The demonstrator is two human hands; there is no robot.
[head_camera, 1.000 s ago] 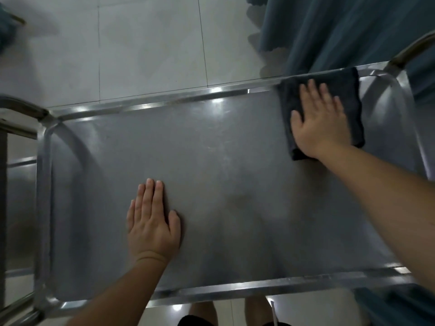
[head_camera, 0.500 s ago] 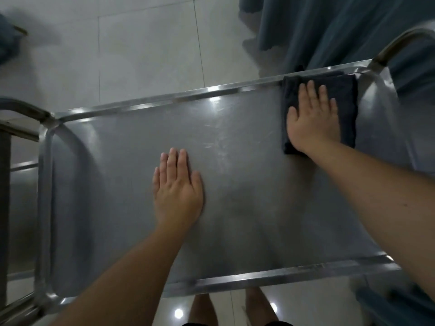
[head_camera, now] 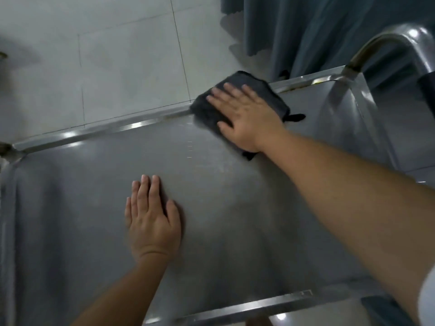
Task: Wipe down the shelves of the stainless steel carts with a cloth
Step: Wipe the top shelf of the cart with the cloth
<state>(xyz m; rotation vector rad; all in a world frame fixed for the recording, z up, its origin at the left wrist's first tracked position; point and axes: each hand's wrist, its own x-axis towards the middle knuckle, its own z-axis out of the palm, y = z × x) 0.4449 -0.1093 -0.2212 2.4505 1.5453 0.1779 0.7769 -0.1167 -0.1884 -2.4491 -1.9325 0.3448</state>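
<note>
1. Head view, the cart: the stainless steel shelf [head_camera: 223, 208] fills most of the frame, seen from above; its raised far rim [head_camera: 106, 130] catches bright glints, and a curved handle bar [head_camera: 381, 43] rises at the far right corner.
2. Head view, the right hand [head_camera: 247, 118]: it lies flat on the dark cloth [head_camera: 237, 107] with fingers straight and slightly spread, pressing rather than gripping; the cloth sits at the far edge of the shelf, lapping over the rim, a small tab sticking out beside the wrist.
3. Head view, the left hand [head_camera: 153, 220]: palm down on the bare shelf surface, fingers straight and close together, holding nothing; it is well apart from the cloth, nearer the person.
4. Head view, surroundings: pale floor tiles [head_camera: 117, 67] lie beyond the rim; a teal curtain [head_camera: 306, 31] hangs at the upper right.
</note>
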